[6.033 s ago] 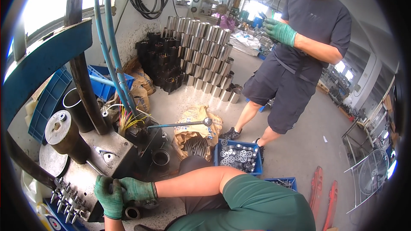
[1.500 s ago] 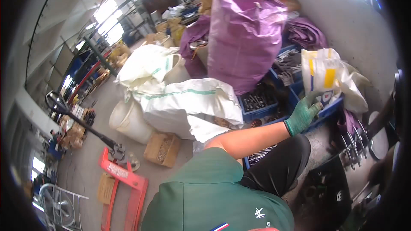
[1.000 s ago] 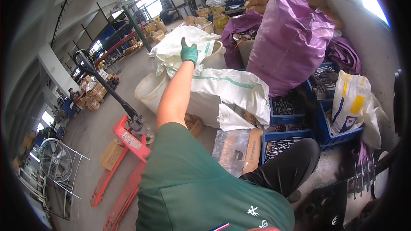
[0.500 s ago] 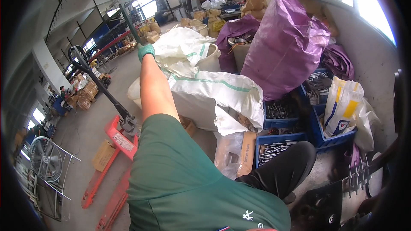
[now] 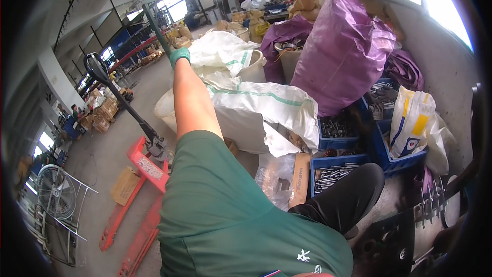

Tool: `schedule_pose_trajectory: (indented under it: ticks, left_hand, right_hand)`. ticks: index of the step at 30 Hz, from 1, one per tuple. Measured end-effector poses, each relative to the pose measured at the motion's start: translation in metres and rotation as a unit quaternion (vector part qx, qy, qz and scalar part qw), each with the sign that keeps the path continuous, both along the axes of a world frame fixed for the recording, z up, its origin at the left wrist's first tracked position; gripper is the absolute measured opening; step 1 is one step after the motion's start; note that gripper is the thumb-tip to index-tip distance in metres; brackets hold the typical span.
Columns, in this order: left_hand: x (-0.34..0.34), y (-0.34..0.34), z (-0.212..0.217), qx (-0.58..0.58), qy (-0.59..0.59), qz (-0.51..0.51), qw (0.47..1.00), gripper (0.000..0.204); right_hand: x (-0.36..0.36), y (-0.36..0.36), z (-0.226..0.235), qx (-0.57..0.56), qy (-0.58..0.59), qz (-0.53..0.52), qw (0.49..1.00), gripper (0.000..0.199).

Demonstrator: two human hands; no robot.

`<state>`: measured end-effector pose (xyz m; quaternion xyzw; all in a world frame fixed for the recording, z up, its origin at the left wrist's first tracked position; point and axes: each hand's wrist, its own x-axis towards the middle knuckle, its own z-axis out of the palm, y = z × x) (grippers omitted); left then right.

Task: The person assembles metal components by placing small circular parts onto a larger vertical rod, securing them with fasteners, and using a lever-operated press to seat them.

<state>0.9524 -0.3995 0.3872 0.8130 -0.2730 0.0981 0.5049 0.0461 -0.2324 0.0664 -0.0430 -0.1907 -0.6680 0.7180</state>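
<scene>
My left arm, in a green short sleeve, stretches out ahead to the upper left. On my left hand (image 5: 180,56) is a green glove, and its fingers are closed at the lower end of a dark green bar (image 5: 157,30). The bar slants up and to the left from the hand; any part below the hand is hidden. Close to the hand on the right, a white woven sack (image 5: 218,48) lies over a pale tub (image 5: 252,69). My right hand is out of the picture.
A red pallet jack (image 5: 148,172) with a cardboard box (image 5: 125,185) stands left. To the right are a large purple sack (image 5: 343,56), blue crates with metal rods (image 5: 333,177) and a printed white bag (image 5: 410,118). A metal fan (image 5: 56,191) stands far left; my bent knee (image 5: 353,190) shows.
My left hand sits slightly higher and further right in the picture, still at the green bar. The whole view has shifted a little; the sacks and crates look unchanged.
</scene>
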Motion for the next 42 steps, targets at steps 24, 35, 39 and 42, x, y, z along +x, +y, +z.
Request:
schedule_pose_trajectory:
  ticks: [24,35,39,42]
  left_hand:
    - [-0.515,-0.13,-0.125,0.063,-0.025,-0.695,0.716,0.032]
    - [-0.898,0.311,-0.227,0.114,0.025,-0.992,0.038,0.033]
    - [-0.939,0.379,-0.302,0.195,0.062,-0.979,-0.018,0.032]
    - [-0.946,0.402,-0.319,0.155,0.001,-0.986,-0.057,0.031]
  right_hand:
    - [-0.196,0.373,0.013,0.178,0.176,-0.508,0.824,0.029]
    - [-0.187,0.458,0.004,0.458,0.15,-0.625,0.614,0.015]
    - [-0.178,0.478,0.007,0.63,0.284,-0.598,0.405,0.013]
    - [-0.189,0.484,0.003,0.712,0.437,-0.497,0.236,0.023]
